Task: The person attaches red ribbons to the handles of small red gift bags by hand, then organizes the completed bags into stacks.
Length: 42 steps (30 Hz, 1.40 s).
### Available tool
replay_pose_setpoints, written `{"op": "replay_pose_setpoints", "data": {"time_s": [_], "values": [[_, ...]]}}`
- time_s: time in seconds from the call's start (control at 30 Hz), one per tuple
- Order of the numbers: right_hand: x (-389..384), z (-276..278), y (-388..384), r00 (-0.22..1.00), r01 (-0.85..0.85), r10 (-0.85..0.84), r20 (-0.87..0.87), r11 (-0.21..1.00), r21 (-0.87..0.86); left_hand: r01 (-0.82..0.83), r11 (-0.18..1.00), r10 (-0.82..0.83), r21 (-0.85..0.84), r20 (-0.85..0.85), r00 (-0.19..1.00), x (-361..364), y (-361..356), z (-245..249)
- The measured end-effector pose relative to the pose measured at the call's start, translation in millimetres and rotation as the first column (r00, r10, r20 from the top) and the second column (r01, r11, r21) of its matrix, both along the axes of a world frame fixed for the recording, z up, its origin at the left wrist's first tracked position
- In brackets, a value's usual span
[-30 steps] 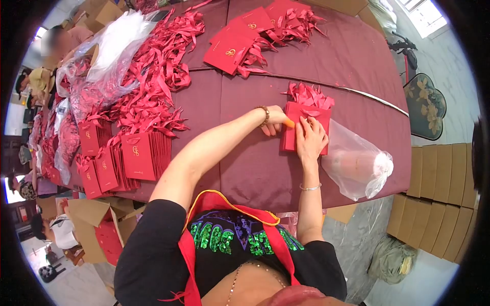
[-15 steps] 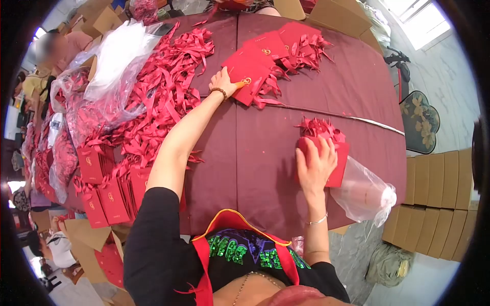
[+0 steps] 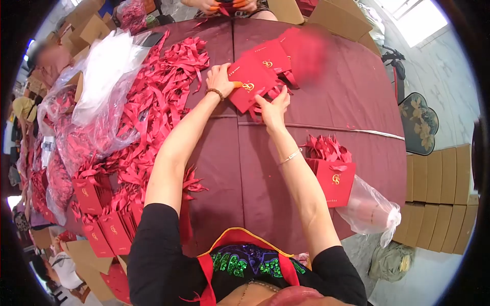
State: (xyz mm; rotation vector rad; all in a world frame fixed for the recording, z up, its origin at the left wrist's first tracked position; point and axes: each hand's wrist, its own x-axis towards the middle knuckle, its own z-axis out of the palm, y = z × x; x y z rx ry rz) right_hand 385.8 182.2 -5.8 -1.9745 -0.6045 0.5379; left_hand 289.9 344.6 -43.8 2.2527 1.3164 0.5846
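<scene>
A red card bag with a gold emblem [image 3: 251, 81] lies at the near end of a fanned row on the cloth-covered table. My left hand [image 3: 219, 81] grips its left edge, thumb on top and fingers at the far side. At its right edge, by the red ribbons, my right hand [image 3: 274, 107] has thumb and fingers closed; the exact grip there is partly hidden. Another red bag [image 3: 269, 55] lies just beyond. To the right, a stack of red bags with ribbons on top [image 3: 335, 182] sits on the table, untouched.
Heaped red ribbons [image 3: 153, 97], clear plastic wrapping [image 3: 104, 76] and more stacked red bags [image 3: 115, 229] lie at left. A plastic-wrapped roll [image 3: 372, 209] is at the right edge. Another person's hands [image 3: 224, 6] show across the table. Cardboard boxes [image 3: 436, 199] stand at right.
My right hand has left the right-hand stack and moved up and left to the bag by my left hand. The other person's hands have come into view at the far edge.
</scene>
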Motion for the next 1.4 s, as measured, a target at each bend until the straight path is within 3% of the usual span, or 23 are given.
{"op": "replay_pose_setpoints", "data": {"time_s": [0.07,0.1,0.13,0.23,0.3,0.37,0.43,0.47,0.53,0.67,0.8,0.87,0.9,0.93,1.0,1.03,1.13,1.17,1.23,1.27,1.33,1.37,1.4], "values": [[7,1,9,1.0,0.016,-0.015,0.012,0.997,-0.076,0.063,0.989,-0.061,-0.133,0.019,0.998,5,23,-16],[10,2,15,0.998,0.043,-0.037,0.057,0.993,-0.105,0.167,0.944,-0.112,-0.285,0.197,0.974,6,33,-17],[17,5,19,0.98,0.059,-0.032,0.197,0.989,-0.134,0.173,0.943,-0.119,-0.285,0.199,0.973,9,37,-22],[52,10,35,0.915,0.059,-0.012,0.403,0.993,-0.106,0.059,0.985,-0.073,-0.162,-0.084,0.994,6,33,-9],[81,11,46,0.883,0.036,0.031,0.468,0.99,-0.133,0.072,0.967,-0.097,-0.243,-0.094,0.991,7,35,-9],[104,17,54,0.832,-0.009,0.176,0.526,0.953,-0.303,0.081,0.945,-0.118,-0.318,-0.099,0.988,10,43,-20],[128,13,60,0.786,0.031,0.179,0.592,0.945,-0.326,0.312,0.888,-0.236,-0.338,0.246,0.94,12,50,-36],[142,8,65,0.768,0.066,0.142,0.624,0.952,-0.298,0.309,0.888,-0.231,-0.342,0.249,0.941,13,52,-40],[174,5,73,0.817,0.14,0.015,0.576,0.964,-0.224,0.526,0.756,-0.284,-0.388,0.531,0.799,11,48,-19],[244,-3,76,0.932,0.141,-0.089,0.352,0.982,-0.127,0.555,0.714,-0.163,-0.426,0.671,0.724,33,61,17],[280,-8,80,0.982,0.132,-0.122,0.145,0.989,-0.063,0.515,0.779,-0.164,-0.358,0.676,0.718,65,96,7],[280,-10,78,0.99,0.125,-0.126,-0.058,0.992,-0.021,0.49,0.85,-0.352,-0.191,0.486,0.8,74,124,-22],[277,-11,77,0.979,0.122,-0.12,-0.165,0.993,0.001,0.629,0.673,-0.294,-0.39,0.639,0.711,69,113,-5],[271,-4,71,0.931,-0.034,0.009,-0.365,0.998,-0.062,0.645,0.643,-0.321,-0.413,0.619,0.717,68,104,-4],[271,-26,76,0.795,-0.257,0.301,-0.527,0.954,0.157,0.659,0.6,-0.401,-0.452,0.543,0.738,62,95,-16],[222,4,66,0.888,-0.128,0.166,-0.429,0.985,0.115,0.686,0.548,-0.459,-0.479,0.514,0.725,57,84,-17],[241,-52,88,0.977,-0.185,0.17,-0.131,0.975,-0.119,0.677,0.558,-0.465,-0.48,0.494,0.734,38,49,-14],[236,-51,85,0.975,-0.188,0.17,-0.139,0.974,-0.124,0.678,0.564,-0.459,-0.471,0.504,0.732,34,41,-10],[221,-45,76,0.858,-0.401,0.402,-0.319,0.913,0.072,0.661,0.543,-0.44,-0.518,0.495,0.749,21,30,-3],[220,-42,73,0.857,-0.403,0.404,-0.32,0.912,0.073,0.637,0.51,-0.43,-0.577,0.471,0.77,18,29,0],[231,-38,64,0.707,-0.475,0.463,-0.535,0.871,0.126,0.614,0.478,-0.424,-0.629,0.447,0.788,11,26,3],[236,-39,62,0.943,-0.296,0.266,-0.198,0.945,-0.137,0.633,0.505,-0.428,-0.587,0.467,0.774,9,24,0],[230,-28,54,0.944,-0.297,0.27,-0.19,0.946,-0.133,0.65,0.531,-0.432,-0.544,0.486,0.76,7,22,-1]]}}
